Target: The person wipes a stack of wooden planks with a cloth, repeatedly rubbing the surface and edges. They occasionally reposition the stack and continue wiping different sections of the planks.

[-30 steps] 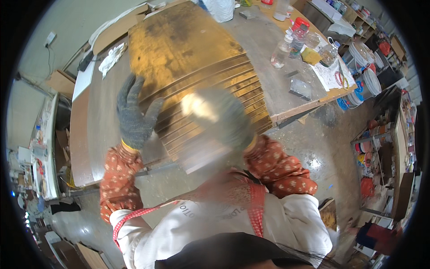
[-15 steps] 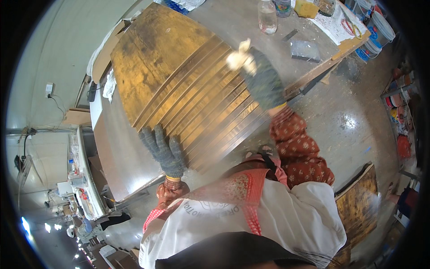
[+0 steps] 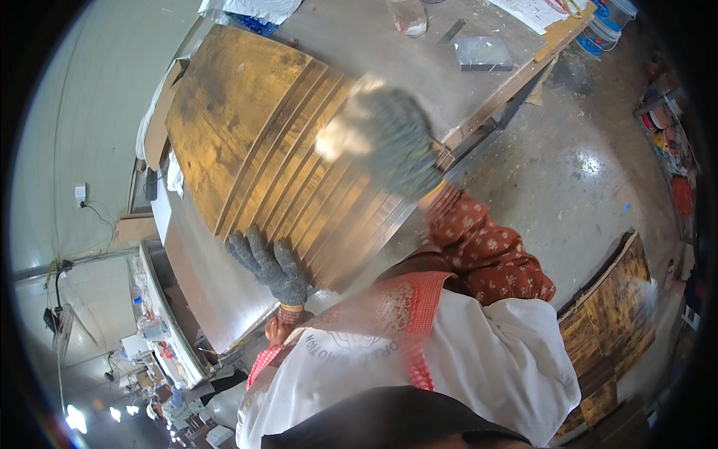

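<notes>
Left hand (image 3: 271,268), fingers spread, rests on the near-left edge of brown panels (image 3: 235,108) fanned on the table (image 3: 336,37); right hand (image 3: 400,142) clutches pale cloth (image 3: 339,141) above; hard rubbing could slide them.

Dark capital letters (image 3: 321,352) arc around a line emblem (image 3: 357,341) on the white shirt (image 3: 479,352), below the right grip (image 3: 393,141); markings on the white paper (image 3: 518,10), beyond that grip, are illegible.

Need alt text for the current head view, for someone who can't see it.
Gloved right hand, blurred, holds a pale wad over overlapping wood-toned panels on a worktable, contact unclear; gloved left hand is at their lower-left ends.
</notes>
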`<act>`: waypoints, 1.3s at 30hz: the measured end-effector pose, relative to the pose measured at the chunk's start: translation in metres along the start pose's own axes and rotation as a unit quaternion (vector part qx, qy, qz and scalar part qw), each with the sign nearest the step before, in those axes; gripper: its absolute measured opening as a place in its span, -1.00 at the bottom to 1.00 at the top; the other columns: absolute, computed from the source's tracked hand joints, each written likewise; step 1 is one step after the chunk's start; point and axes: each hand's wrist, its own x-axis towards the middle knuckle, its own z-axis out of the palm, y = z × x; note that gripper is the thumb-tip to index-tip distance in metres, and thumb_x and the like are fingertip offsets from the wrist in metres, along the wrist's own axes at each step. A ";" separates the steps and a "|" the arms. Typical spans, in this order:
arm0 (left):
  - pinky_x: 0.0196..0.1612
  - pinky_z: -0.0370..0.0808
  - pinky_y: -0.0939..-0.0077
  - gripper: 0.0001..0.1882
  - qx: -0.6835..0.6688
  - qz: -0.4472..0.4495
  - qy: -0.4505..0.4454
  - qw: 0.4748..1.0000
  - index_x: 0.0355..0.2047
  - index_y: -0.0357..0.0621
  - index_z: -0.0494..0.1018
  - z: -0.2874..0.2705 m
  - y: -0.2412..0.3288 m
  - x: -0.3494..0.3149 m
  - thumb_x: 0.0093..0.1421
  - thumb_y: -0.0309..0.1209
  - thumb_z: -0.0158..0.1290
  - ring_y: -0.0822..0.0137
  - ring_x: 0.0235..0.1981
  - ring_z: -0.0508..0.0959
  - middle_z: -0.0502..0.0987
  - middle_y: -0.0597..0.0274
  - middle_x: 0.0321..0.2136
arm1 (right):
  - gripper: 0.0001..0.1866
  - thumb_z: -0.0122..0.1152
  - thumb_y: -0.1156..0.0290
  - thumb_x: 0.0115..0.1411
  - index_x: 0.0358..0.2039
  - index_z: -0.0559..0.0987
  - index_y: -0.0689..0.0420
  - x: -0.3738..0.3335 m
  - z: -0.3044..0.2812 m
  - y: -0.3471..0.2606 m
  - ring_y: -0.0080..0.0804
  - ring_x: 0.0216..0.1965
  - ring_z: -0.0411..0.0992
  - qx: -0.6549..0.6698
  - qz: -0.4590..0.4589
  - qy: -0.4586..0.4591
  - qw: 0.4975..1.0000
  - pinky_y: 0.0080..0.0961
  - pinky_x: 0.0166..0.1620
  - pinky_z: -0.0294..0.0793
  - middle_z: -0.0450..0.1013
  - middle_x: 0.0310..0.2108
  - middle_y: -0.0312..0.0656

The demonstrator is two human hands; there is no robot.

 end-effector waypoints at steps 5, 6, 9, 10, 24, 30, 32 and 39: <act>0.36 -0.06 -0.12 -0.46 -0.015 -0.003 0.008 1.000 0.28 -0.12 0.26 0.002 0.002 -0.001 0.32 -0.26 -0.01 -0.19 0.39 -0.01 0.06 -0.11 0.36 | -0.73 0.22 0.17 0.20 -0.28 0.57 0.12 0.038 -0.058 0.046 -0.22 -0.34 0.48 0.068 0.440 -0.031 0.895 -0.34 -0.22 0.46 0.46 -0.41 -0.15; 0.37 -0.07 -0.12 -0.46 -0.007 0.004 0.013 1.000 0.28 -0.12 0.26 0.002 0.002 0.000 0.33 -0.26 -0.01 -0.19 0.39 -0.02 0.06 -0.11 0.36 | -0.72 0.20 0.15 0.22 -0.32 0.58 0.13 0.041 -0.071 0.044 -0.21 -0.35 0.47 0.061 0.424 -0.024 0.903 -0.33 -0.23 0.46 0.45 -0.43 -0.16; 0.37 -0.08 -0.12 -0.46 -0.007 0.005 0.011 1.000 0.28 -0.13 0.25 0.003 0.003 -0.001 0.34 -0.25 -0.03 -0.18 0.39 -0.03 0.04 -0.11 0.36 | -0.73 0.16 0.16 0.22 -0.39 0.60 0.11 0.029 -0.080 0.008 -0.25 -0.37 0.44 0.010 0.199 0.054 0.978 -0.31 -0.26 0.44 0.42 -0.47 -0.22; 0.37 -0.09 -0.12 -0.46 -0.012 0.005 0.012 1.000 0.28 -0.13 0.25 0.004 0.003 0.000 0.34 -0.24 -0.03 -0.18 0.40 -0.03 0.04 -0.11 0.37 | -0.76 0.15 0.20 0.20 -0.38 0.61 0.11 0.019 -0.076 -0.008 -0.28 -0.37 0.42 -0.008 0.097 0.077 0.992 -0.30 -0.27 0.44 0.41 -0.48 -0.24; 0.39 -0.11 -0.07 -0.44 -0.004 -0.013 -0.013 1.000 0.31 -0.13 0.21 0.003 0.004 -0.006 0.34 -0.26 -0.02 -0.15 0.41 -0.06 0.02 -0.10 0.38 | -0.49 0.31 0.31 0.05 0.04 0.48 0.13 -0.025 -0.078 0.045 -0.13 -0.01 0.39 -0.081 0.144 -0.144 0.976 -0.11 0.13 0.36 0.44 -0.09 -0.06; 0.38 -0.09 -0.10 -0.44 -0.007 0.018 0.018 1.000 0.30 -0.16 0.22 0.007 0.004 -0.006 0.33 -0.26 -0.01 -0.19 0.40 -0.03 0.05 -0.12 0.36 | -0.84 0.17 0.36 0.11 -0.29 0.54 0.09 -0.016 -0.119 0.014 -0.29 -0.27 0.46 0.024 0.096 0.014 0.995 -0.30 -0.20 0.45 0.46 -0.41 -0.17; 0.37 -0.08 -0.11 -0.44 -0.001 0.016 0.012 1.000 0.29 -0.17 0.23 0.008 0.005 -0.005 0.33 -0.26 -0.01 -0.21 0.39 -0.03 0.05 -0.14 0.36 | -0.73 0.17 0.36 0.10 -0.16 0.53 0.06 -0.035 -0.107 -0.006 -0.24 -0.17 0.44 -0.013 0.019 -0.151 0.988 -0.26 -0.10 0.44 0.46 -0.28 -0.16; 0.36 -0.05 -0.14 -0.47 -0.011 -0.008 0.008 1.000 0.26 -0.19 0.26 0.004 0.010 -0.007 0.32 -0.29 -0.01 -0.25 0.38 0.00 0.07 -0.16 0.35 | -0.61 0.27 0.33 0.13 -0.02 0.52 0.12 -0.051 -0.079 0.051 -0.13 -0.10 0.46 0.069 0.293 -0.103 0.948 -0.19 0.00 0.44 0.46 -0.08 -0.08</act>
